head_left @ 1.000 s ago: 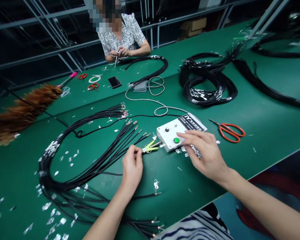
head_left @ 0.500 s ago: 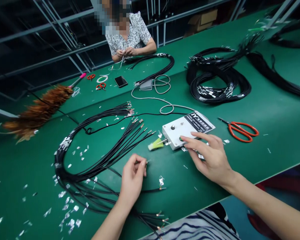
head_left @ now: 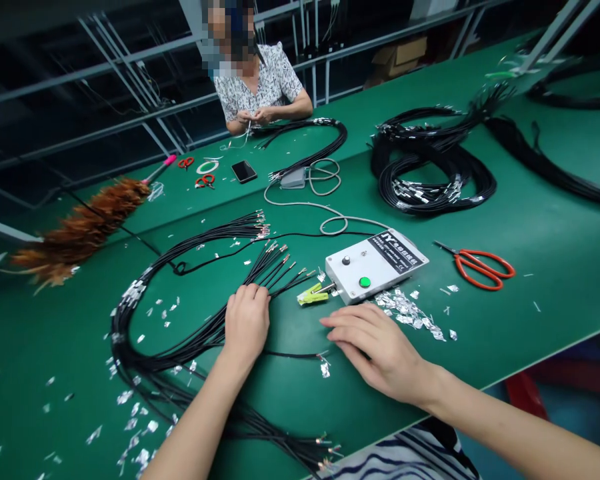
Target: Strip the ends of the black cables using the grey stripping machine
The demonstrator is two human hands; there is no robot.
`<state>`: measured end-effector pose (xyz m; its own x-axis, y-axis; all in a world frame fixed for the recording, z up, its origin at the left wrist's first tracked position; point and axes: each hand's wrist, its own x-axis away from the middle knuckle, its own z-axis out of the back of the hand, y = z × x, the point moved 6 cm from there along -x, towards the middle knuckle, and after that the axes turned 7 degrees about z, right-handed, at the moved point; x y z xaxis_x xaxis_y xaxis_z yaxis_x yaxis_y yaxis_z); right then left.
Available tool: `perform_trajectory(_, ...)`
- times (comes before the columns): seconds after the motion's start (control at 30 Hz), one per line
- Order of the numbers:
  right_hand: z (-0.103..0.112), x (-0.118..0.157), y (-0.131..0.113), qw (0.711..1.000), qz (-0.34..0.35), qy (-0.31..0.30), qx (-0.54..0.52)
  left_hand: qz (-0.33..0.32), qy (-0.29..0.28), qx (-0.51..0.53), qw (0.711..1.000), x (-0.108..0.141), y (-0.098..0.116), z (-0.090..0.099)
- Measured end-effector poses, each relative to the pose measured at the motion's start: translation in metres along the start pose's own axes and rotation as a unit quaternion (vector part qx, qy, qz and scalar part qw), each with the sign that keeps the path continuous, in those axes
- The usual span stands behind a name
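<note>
My left hand (head_left: 247,320) lies over the bundle of black cables (head_left: 207,327), its fingers curled down among the strands, their tips hidden. My right hand (head_left: 380,350) hovers over the green table with fingers spread and nothing in them. Just beyond it sits a white control box (head_left: 350,267) with a round green button (head_left: 365,283) and a black knob. A yellow-green clip-like piece (head_left: 313,295) is on the box's metal shaft. One cable (head_left: 295,355) runs out to the right from under my left hand.
Foil scraps (head_left: 410,310) lie beside the box, near red-handled scissors (head_left: 485,267). Coiled black cables (head_left: 437,193) are at the back right. A feather duster (head_left: 85,227) lies at the left. Across the table (head_left: 545,267), a person holds a thin white strand.
My left hand has moved left and up onto the cable bundle. My right hand has come off the green button toward me, uncovering the button and foil scraps. The view has shifted slightly.
</note>
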<state>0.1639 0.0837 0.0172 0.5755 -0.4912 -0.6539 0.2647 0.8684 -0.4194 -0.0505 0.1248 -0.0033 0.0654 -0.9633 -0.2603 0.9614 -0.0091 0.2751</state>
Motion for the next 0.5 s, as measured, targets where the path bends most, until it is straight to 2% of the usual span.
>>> perform_trajectory(0.13,0.004,0.002,0.007,0.997,-0.056,0.032,-0.036,-0.018,-0.001,0.018,1.000,0.013,0.011,0.012)
perform_trajectory(0.2,0.005,0.001,0.009,0.993,-0.086,0.057,-0.062,-0.031,-0.016,0.074,0.997,0.020,0.027,0.020)
perform_trajectory(0.27,0.003,-0.002,0.009,0.988,-0.107,0.049,-0.097,-0.050,-0.029,0.155,0.986,0.027,0.046,0.029)
perform_trajectory(0.37,-0.013,-0.009,0.003,0.974,-0.120,-0.064,-0.179,-0.046,-0.045,0.255,0.965,0.033,0.066,0.039)
perform_trajectory(0.43,-0.023,-0.011,-0.002,0.959,-0.121,-0.147,-0.210,0.006,-0.083,0.317,0.945,0.038,0.067,0.039)
perform_trajectory(0.5,-0.031,-0.012,-0.008,0.949,-0.114,-0.204,-0.213,0.072,-0.136,0.377,0.914,0.044,0.062,0.034)
